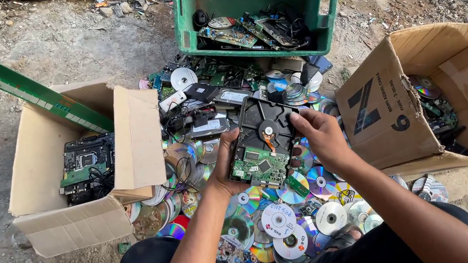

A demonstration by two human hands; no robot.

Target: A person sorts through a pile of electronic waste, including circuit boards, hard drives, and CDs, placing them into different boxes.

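Both of my hands hold a black hard drive [265,140] over a heap of discs, its underside up with a green circuit board [259,166] at the near end. My left hand [226,169] grips its left edge, thumb by the board. My right hand [319,135] pinches the right edge near the top.
Shiny discs [279,218] and electronic scrap cover the ground between my knees. A green plastic crate [255,6] with circuit boards stands beyond. A cardboard box [74,169] with a motherboard and a long green strip sits left; another cardboard box [448,97] with boards sits right.
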